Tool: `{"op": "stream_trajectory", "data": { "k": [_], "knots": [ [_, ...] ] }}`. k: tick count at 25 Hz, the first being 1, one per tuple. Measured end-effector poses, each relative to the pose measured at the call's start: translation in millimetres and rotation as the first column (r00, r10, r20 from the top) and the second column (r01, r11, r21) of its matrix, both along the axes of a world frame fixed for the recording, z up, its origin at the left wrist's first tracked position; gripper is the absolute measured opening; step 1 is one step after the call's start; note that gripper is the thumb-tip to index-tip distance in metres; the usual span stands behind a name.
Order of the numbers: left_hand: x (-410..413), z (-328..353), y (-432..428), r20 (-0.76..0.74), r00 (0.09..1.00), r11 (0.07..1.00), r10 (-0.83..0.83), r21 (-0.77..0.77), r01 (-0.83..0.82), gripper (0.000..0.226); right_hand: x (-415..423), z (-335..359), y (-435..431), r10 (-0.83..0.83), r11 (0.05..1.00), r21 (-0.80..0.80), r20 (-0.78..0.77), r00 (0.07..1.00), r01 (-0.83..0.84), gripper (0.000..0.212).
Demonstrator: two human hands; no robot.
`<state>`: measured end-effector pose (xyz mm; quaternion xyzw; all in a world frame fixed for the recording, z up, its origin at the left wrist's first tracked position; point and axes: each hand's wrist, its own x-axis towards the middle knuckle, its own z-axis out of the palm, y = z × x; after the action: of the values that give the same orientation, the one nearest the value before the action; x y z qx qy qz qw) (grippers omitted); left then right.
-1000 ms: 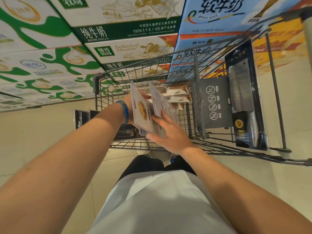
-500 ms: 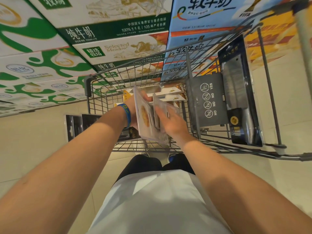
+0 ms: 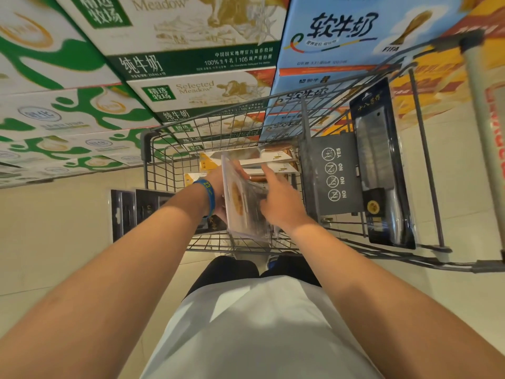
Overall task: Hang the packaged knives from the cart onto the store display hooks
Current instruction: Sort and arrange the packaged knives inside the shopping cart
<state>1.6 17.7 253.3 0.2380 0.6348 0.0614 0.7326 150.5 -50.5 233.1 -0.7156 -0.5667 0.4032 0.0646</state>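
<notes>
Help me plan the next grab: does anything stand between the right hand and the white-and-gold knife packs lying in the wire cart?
Nothing visible does. The right hand reaches with straight fingers toward the white-and-gold knife packs; the clear plastic pack that the left hand holds stands beside it.

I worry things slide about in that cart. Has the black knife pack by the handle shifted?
No. The black knife pack still lies right beside the grey sign, as before.
</notes>
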Motion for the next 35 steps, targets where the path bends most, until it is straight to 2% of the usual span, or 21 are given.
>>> {"op": "stream_trajectory", "data": {
  "k": [2,4,6,8,10,12,14,16,18,20,23,27,30,32,35],
  "knots": [
    [-7,0,-4,-0.073,0.997,1.0,0.004,-0.019,-0.005,0.045,8,6,-10,-0.08,0.997,0.008,0.044,0.996,0.08,0.068],
    [-10,2,-7,-0.077,0.997,0.998,-0.009,-0.064,0.004,0.033,15,11,-18,-0.112,0.994,0.011,0.097,0.989,0.111,0.063],
    [-10,1,-7,-0.1,0.994,0.997,-0.039,-0.072,0.032,0.029,18,15,-22,-0.076,0.996,-0.036,0.136,0.988,0.081,0.058],
    [-1,2,-8,-0.149,0.973,0.985,-0.174,-0.015,0.174,0.035,18,14,-23,-0.039,0.989,-0.137,0.114,0.993,0.055,0.051],
    [15,1,-18,-0.181,0.917,0.92,-0.355,0.107,0.378,0.035,13,12,-20,-0.057,0.974,-0.217,0.015,0.998,0.059,0.044],
    [32,-6,-31,-0.218,0.884,0.86,-0.414,0.224,0.458,0.032,6,11,-16,-0.085,0.976,-0.201,-0.025,0.996,0.078,0.039],
    [40,-14,-40,-0.282,0.869,0.841,-0.406,0.256,0.476,0.029,5,9,-11,-0.088,0.985,-0.143,0.041,0.995,0.093,0.04],
    [34,-18,-43,-0.373,0.812,0.8,-0.449,0.236,0.551,0.023,13,7,-8,-0.129,0.987,-0.087,0.092,0.987,0.137,0.052],
    [21,-21,-43,-0.437,0.782,0.784,-0.444,0.232,0.575,0.024,18,9,-8,-0.283,0.958,-0.023,0.046,0.958,0.284,0.068],
    [17,-19,-45,-0.465,0.784,0.779,-0.412,0.266,0.568,0.023,15,10,-11,-0.334,0.943,-0.002,-0.003,0.943,0.334,0.062],
    [33,-15,-58,-0.429,0.775,0.729,-0.464,0.312,0.609,0.032,11,1,-18,-0.223,0.973,-0.077,-0.065,0.973,0.218,0.038],
    [43,-26,-75,-0.474,0.798,0.737,-0.373,0.372,0.565,0.044,24,-6,-17,-0.305,0.935,-0.232,-0.14,0.942,0.268,0.038],
    [44,-37,-75,-0.538,0.777,0.744,-0.326,0.362,0.562,0.054,35,-12,-17,-0.394,0.853,-0.444,-0.205,0.896,0.274,0.025],
    [47,-40,-69,-0.575,0.75,0.748,-0.327,0.328,0.577,0.06,45,-16,-17,-0.353,0.811,-0.557,-0.222,0.909,0.179,0.033],
    [53,-43,-61,-0.562,0.738,0.748,-0.373,0.288,0.598,0.061,62,-20,-14,-0.426,0.724,-0.673,-0.267,0.865,0.149,0.041]
  ]
}}
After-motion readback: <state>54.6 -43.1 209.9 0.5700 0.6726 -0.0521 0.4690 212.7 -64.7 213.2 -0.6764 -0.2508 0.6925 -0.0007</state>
